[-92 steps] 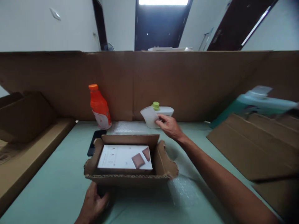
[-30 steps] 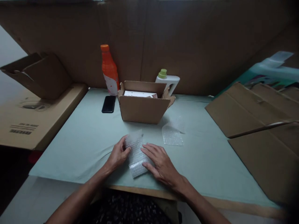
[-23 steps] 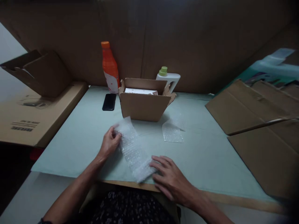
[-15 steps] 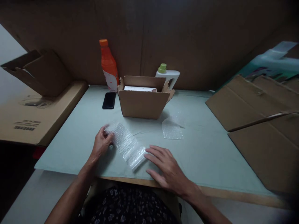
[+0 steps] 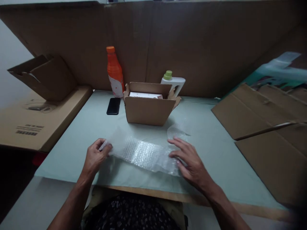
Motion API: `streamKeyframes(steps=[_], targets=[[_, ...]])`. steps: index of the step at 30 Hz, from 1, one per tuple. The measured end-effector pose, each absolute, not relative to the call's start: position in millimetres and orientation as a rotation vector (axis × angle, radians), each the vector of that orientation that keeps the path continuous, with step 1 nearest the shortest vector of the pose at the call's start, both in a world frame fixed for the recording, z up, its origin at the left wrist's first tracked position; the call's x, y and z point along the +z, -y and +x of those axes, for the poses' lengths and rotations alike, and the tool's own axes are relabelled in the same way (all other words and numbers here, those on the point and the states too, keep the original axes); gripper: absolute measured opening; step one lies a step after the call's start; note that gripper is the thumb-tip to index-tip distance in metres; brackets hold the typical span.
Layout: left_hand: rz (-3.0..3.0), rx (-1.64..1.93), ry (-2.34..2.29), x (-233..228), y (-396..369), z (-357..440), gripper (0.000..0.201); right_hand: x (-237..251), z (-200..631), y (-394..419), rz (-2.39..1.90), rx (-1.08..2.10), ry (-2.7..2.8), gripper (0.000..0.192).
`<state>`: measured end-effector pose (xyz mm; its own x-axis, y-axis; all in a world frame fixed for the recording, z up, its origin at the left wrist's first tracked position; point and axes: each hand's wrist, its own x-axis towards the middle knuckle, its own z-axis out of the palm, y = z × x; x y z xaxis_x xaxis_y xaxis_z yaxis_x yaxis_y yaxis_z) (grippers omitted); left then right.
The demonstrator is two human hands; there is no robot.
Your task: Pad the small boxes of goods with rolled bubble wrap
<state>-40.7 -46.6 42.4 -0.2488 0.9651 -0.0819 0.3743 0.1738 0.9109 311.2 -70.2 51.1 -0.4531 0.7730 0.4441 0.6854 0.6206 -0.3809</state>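
Observation:
A strip of clear bubble wrap [image 5: 145, 155] lies slanted across the near middle of the table, unrolled between my two hands. My left hand [image 5: 96, 156] pinches its left end between thumb and fingers, and that end is lifted and blurred. Over the right end, my right hand [image 5: 190, 159] has its fingers spread, with fingertips and thumb touching the wrap. A second, smaller piece of bubble wrap [image 5: 176, 129] lies just beyond my right fingers, partly covered by them.
An open cardboard box [image 5: 148, 110] with something white inside stands mid-table. Around it are a black phone [image 5: 113, 106], an orange bottle [image 5: 115, 75] and a white bottle with a green cap [image 5: 176, 83]. Cardboard boxes [image 5: 259, 111] flank the right side; another box [image 5: 52, 76] rests on a large carton [image 5: 31, 124] at left.
The bubble wrap, partly rolled before, now stretches out flatter towards the right. My right hand has moved right and away from me; my left hand has shifted slightly left.

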Motion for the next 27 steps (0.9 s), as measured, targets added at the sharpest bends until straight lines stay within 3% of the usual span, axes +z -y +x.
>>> streamKeyframes(steps=[4, 7, 9, 13, 19, 23, 27], targets=[[1.581, 0.77, -1.906, 28.7, 55.1, -53.5, 0.025, 30.3, 351.4, 75.3, -1.297, 0.157, 2.312, 0.038], [1.666, 0.58, -2.083, 18.5, 63.9, -66.9, 0.051, 7.6, 369.2, 84.6, -1.489, 0.107, 2.361, 0.053], [1.734, 0.639, -2.144, 16.8, 67.9, -72.8, 0.063, 3.0, 373.9, 87.9, -1.564, 0.065, 2.302, 0.059], [2.122, 0.779, -1.977, 16.6, 58.9, -64.1, 0.044, 9.6, 370.0, 59.3, -1.586, 0.105, 2.291, 0.037], [2.378, 0.182, -1.814, 5.1, 43.8, -54.4, 0.03, 16.5, 379.3, -6.1, -1.685, 0.133, 2.255, 0.03], [2.378, 0.439, -1.788, 9.4, 55.5, -50.1, 0.029, 26.8, 347.2, 23.8, -1.558, 0.086, 2.206, 0.031], [2.495, 0.569, -1.462, 8.7, 50.3, -15.1, 0.028, 19.6, 274.9, 63.0, -1.326, 0.33, 2.406, 0.033]])
